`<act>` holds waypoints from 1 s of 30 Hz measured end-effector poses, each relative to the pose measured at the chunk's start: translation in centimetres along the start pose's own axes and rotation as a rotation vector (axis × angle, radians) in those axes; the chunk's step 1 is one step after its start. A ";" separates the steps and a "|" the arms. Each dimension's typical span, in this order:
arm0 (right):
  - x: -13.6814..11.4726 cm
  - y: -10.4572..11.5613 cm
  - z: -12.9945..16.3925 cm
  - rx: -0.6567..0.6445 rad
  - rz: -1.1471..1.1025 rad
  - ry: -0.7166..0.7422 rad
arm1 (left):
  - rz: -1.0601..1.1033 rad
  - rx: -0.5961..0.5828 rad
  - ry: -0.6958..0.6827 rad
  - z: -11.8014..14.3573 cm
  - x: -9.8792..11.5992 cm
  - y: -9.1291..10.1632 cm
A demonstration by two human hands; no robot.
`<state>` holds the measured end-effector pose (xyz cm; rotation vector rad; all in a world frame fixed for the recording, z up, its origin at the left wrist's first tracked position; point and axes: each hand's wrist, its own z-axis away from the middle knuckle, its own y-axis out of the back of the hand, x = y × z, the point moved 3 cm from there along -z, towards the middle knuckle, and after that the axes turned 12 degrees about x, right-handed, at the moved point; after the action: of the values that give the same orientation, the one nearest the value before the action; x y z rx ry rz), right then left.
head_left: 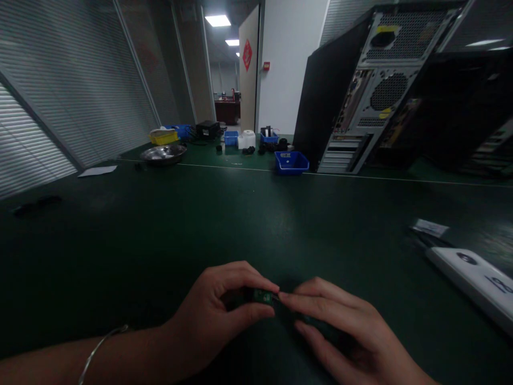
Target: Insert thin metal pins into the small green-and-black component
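Note:
A small green circuit board [263, 296] sits pinched between the thumb and fingers of my left hand [230, 305], low in the middle of the head view. White marks show on its face, and its left part is hidden inside the hand. My right hand [340, 326] is right beside it, with the index fingertip at the board's right edge, where a thin part sticks out. The right fingers are curled over something dark, mostly hidden in shadow, that I cannot make out.
A dark green table [192, 214] spreads around the hands. On the right lie a white box-like device [473, 272] and a clear bag. Farther back stand a computer tower [336, 96], a blue bin [291, 162], a metal bowl [163, 154] and a yellow basket [163, 137].

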<state>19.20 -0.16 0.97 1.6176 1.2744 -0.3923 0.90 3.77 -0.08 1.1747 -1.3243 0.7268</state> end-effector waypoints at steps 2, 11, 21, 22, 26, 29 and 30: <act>0.0 0.1 0.0 -0.003 -0.012 -0.001 | 0.026 0.006 0.018 0.0 0.0 0.0; 0.0 0.1 0.1 0.007 -0.034 -0.010 | 0.124 0.005 0.104 0.1 -0.1 -0.2; -0.1 0.0 0.1 0.004 -0.016 -0.013 | 0.169 0.000 0.160 0.0 -0.4 -0.3; -0.1 0.0 0.1 0.008 -0.013 -0.016 | 0.177 -0.002 0.167 0.0 -0.5 -0.3; 0.0 0.0 0.2 0.018 -0.015 -0.014 | 0.213 -0.002 0.190 0.0 -0.5 -0.4; 0.1 -0.1 0.1 0.024 -0.022 -0.011 | 0.217 -0.001 0.204 0.0 -0.6 -0.4; 0.2 -0.1 0.2 0.021 -0.021 -0.017 | 0.221 -0.003 0.209 0.0 -0.7 -0.4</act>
<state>19.24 -0.21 0.75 1.6167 1.2799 -0.4331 1.15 3.82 -0.81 0.9301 -1.2891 0.9792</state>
